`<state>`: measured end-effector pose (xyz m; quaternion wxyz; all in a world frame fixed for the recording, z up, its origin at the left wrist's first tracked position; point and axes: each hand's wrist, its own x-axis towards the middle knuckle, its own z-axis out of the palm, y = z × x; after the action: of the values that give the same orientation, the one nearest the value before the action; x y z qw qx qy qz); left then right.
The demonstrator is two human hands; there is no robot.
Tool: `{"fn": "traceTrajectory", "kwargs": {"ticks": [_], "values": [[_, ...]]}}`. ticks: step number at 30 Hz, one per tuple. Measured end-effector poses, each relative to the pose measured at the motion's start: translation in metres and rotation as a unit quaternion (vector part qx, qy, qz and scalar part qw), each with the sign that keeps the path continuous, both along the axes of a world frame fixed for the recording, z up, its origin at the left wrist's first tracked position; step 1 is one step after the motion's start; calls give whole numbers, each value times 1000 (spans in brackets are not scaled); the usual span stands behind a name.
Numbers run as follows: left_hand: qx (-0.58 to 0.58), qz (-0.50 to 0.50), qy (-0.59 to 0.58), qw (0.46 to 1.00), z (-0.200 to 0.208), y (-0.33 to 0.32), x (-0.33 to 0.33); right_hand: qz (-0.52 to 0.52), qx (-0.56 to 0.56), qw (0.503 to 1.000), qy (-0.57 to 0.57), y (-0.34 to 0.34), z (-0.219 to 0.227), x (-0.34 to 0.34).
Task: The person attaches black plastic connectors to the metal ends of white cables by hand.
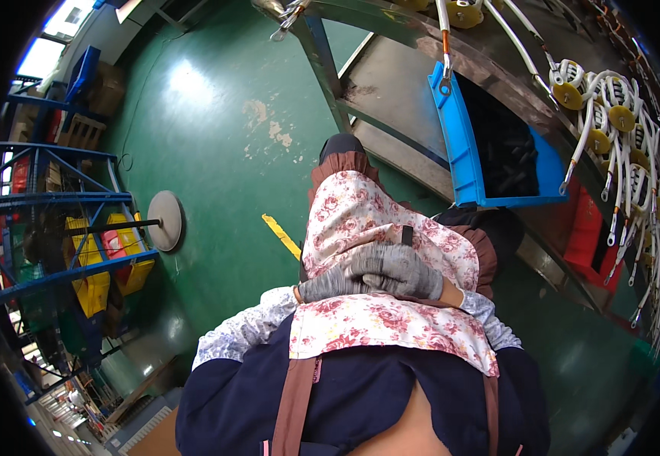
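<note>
My left hand point(328, 286), in a grey knitted glove, rests against my lap, its fingers mostly hidden where the two hands overlap. Folded against it is my right hand point(410, 276), gloved the same way, its fingers closed and pressed together. No object shows between them. Beneath both hands spreads a white apron point(356, 315) with red flowers. A short dark strip point(407, 235) lies on the apron just beyond my right hand. Patterned sleeve covers point(231, 323) reach to my wrists.
At the right, a metal frame bench point(489, 76) carries white cables point(600, 144) with ring lugs and yellow discs. A blue bin point(459, 152) of black parts stands beside it, a red bin point(588, 235) lower down. Blue shelving point(56, 201) and a round-plated stand point(165, 220) are left.
</note>
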<state>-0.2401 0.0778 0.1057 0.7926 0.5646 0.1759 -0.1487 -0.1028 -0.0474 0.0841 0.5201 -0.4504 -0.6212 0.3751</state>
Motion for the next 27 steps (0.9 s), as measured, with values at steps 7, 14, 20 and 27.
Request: {"fn": "traceTrajectory", "kwargs": {"ticks": [7, 14, 20, 27], "values": [[-141, 0, 0, 990, -35, 34, 63, -96, -134, 940, 299, 46, -18, 49], [340, -33, -238, 909, -58, 84, 108, -175, -30, 937, -300, 76, 4, 78], [-125, 57, -88, 987, -20, 110, 129, -395, -69, 878, 262, 85, 34, 89], [-45, 64, -129, 989, 29, 118, 125, -476, -59, 849, 223, 86, 35, 42]]}}
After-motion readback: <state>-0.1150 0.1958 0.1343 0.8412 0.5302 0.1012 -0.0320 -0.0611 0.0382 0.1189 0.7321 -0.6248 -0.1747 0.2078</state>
